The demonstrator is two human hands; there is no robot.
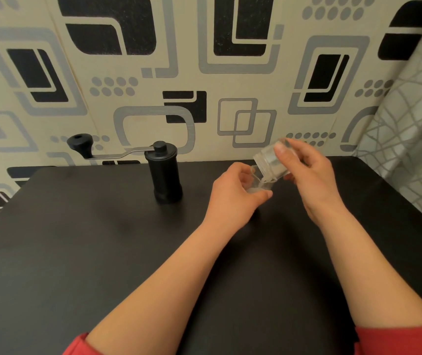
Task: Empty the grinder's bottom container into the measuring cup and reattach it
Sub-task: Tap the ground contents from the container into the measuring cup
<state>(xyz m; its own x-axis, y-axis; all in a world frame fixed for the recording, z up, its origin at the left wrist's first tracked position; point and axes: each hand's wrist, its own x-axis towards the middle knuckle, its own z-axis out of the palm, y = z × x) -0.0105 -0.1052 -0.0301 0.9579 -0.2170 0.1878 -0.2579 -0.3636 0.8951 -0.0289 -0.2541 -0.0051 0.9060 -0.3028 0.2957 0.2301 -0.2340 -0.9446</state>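
A black hand grinder [165, 172] stands upright on the dark table [76, 239], its crank handle [80, 146] pointing left; its bottom container is off. My right hand [309, 172] grips the clear bottom container [271, 162], tilted mouth-down to the left. Pale ground material spills from its mouth into the small clear measuring cup [259, 184], which my left hand [235, 193] holds on the table. The cup is largely hidden behind my left fingers.
A patterned wall [204, 73] rises right behind the table's far edge. A patterned curtain [414, 124] hangs at the right, beside the table's right edge. Red sleeves [404, 336] show at the bottom.
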